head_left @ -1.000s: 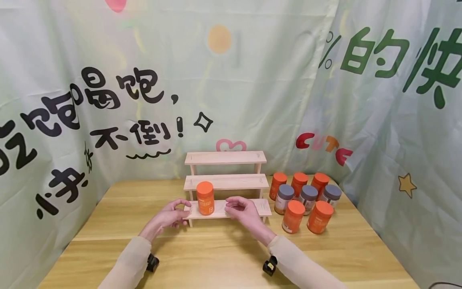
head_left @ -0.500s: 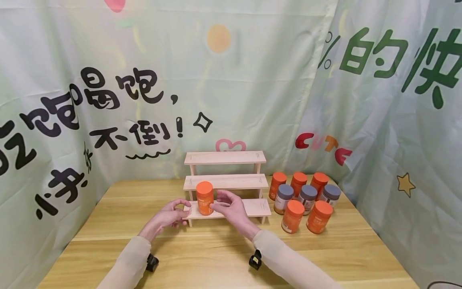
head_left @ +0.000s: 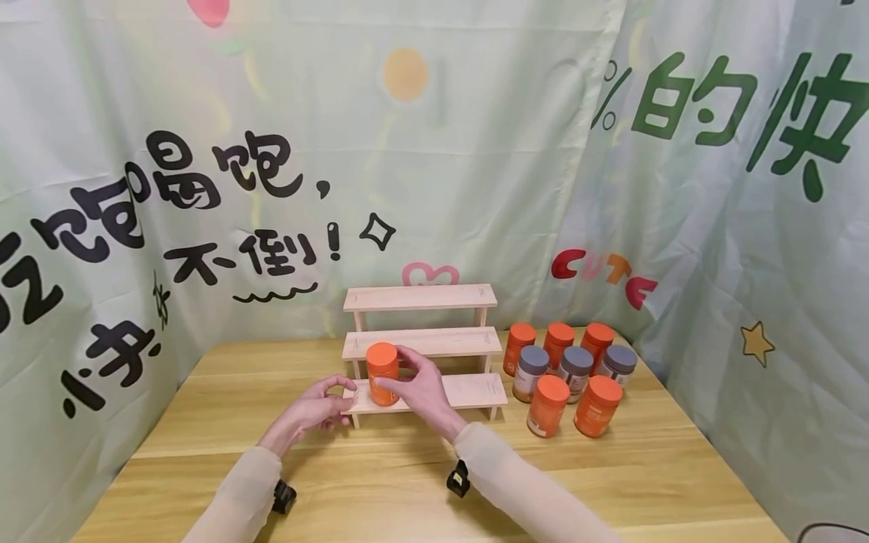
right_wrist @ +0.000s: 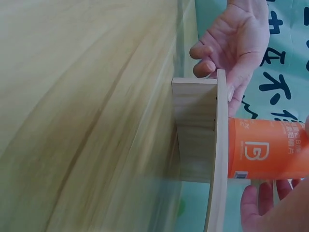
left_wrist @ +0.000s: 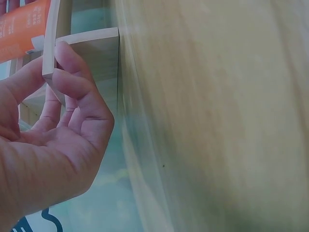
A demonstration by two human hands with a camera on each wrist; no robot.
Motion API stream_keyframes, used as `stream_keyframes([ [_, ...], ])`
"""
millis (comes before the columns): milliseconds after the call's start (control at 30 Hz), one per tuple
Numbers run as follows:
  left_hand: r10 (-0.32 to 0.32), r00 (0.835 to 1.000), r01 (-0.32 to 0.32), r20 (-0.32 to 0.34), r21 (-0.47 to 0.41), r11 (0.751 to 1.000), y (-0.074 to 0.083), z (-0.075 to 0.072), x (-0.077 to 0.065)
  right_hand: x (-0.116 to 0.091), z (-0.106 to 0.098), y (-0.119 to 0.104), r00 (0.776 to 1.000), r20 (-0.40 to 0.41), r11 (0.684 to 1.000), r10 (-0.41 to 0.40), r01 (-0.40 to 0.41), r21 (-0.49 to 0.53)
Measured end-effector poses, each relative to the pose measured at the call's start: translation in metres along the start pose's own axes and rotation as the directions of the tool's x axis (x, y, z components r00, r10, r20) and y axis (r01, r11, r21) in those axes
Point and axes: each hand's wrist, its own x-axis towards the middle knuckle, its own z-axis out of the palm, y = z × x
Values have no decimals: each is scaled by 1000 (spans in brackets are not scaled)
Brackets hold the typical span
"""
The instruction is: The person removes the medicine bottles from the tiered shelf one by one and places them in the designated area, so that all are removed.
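Observation:
An orange pill bottle (head_left: 382, 362) stands upright near the left end of the lowest step of a pale three-tier wooden shelf (head_left: 475, 388). My right hand (head_left: 426, 391) holds it from the right, thumb across its front and fingers behind. In the right wrist view the bottle (right_wrist: 268, 149) has its base against the board, with fingers on either side. My left hand (head_left: 314, 411) pinches the left end of the lowest board; the left wrist view shows that board (left_wrist: 50, 53) between thumb and fingers of the hand (left_wrist: 72, 130).
Right of the shelf stands a group of several bottles: orange ones (head_left: 598, 407) in front and at the back, grey-lidded ones (head_left: 575, 369) between. The two upper steps (head_left: 421, 343) rise behind. A printed curtain (head_left: 475, 188) surrounds the wooden table (head_left: 366, 483).
My right hand has moved left along the lowest step, from apart to gripping the orange bottle. The left hand has kept its pinch on the board.

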Motion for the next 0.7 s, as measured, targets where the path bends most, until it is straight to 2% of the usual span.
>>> stream_keyframes([
  [300,-5,1000,5,-5,-11,1000,0,1,0,3,9,-1,999,-19,998,-28,27,-54],
  [700,-8,1000,8,-12,-2,1000,0,2,-2,0,0,0,999,-30,999,18,-19,-37],
])
